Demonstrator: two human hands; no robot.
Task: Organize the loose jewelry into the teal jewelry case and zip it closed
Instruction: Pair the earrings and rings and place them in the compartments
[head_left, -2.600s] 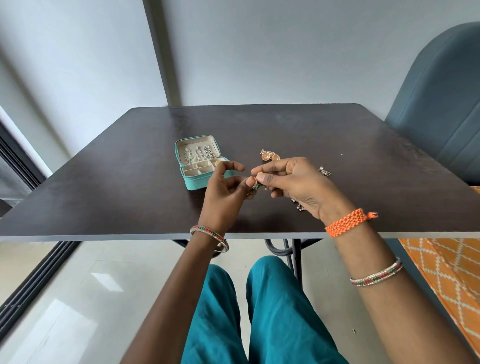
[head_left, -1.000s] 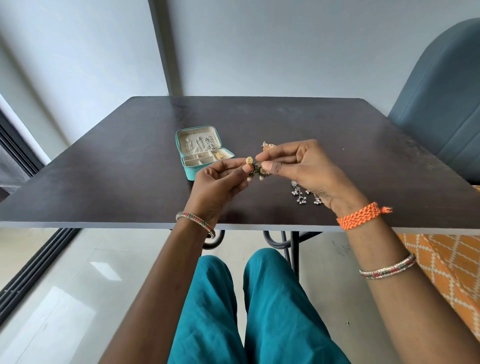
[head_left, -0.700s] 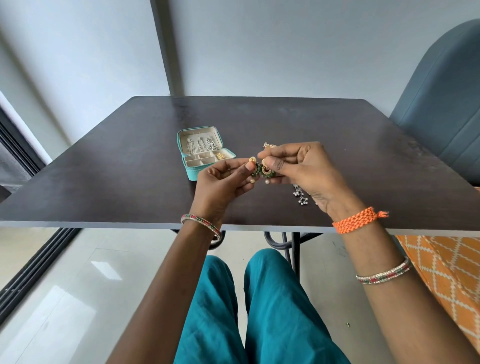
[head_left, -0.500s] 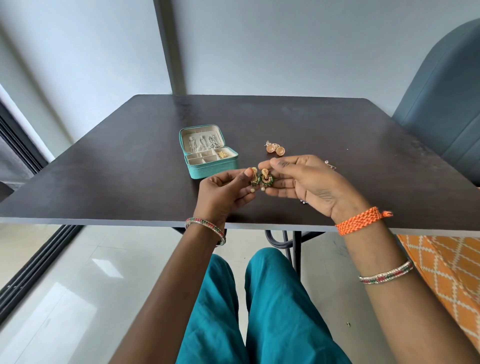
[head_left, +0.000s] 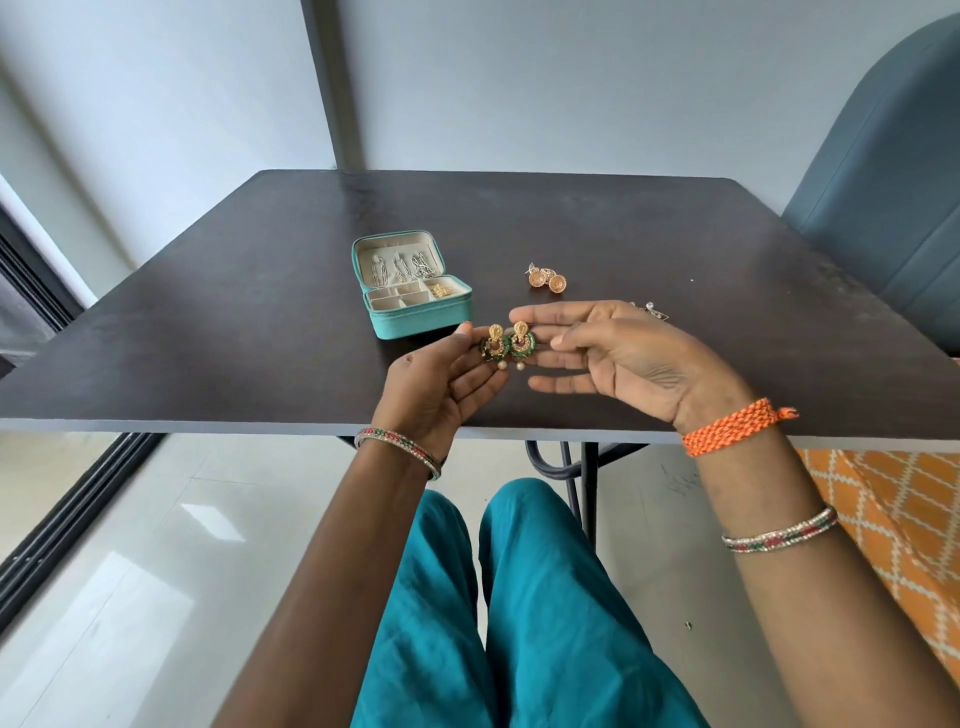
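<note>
Teal jewelry case (head_left: 415, 306) sat open on the dark counter (head_left: 208, 332), lid tipped back, chains lined up inside the lid and one small gold piece (head_left: 440, 290) already in a right-hand compartment of the tray. You had the green-and-gold earrings (head_left: 506, 345) up in the air just in front of the case, side by side, pearl drops hanging down. Your left hand (head_left: 441, 387) pinched the left one at its fingertips; your right hand (head_left: 618, 358) met the other at the tip of the forefinger, the rest of its fingers spread out straight, so whether that earring was truly pinched or only propped I could not tell. Behind your right hand, the pair of round peach-gold studs (head_left: 546, 278) lay loose on the counter, and a small silver piece (head_left: 652, 310) peeked out past your knuckles, mostly hidden.

My read: you were mid-sort, with this matched pair being squared up before it went in, and the zip not yet touched. The next move called for carrying both earrings a short way forward and left to a free compartment at the front of the tray, lowering them so the drops did not snag on a divider, then going back for the studs and the silver.
</note>
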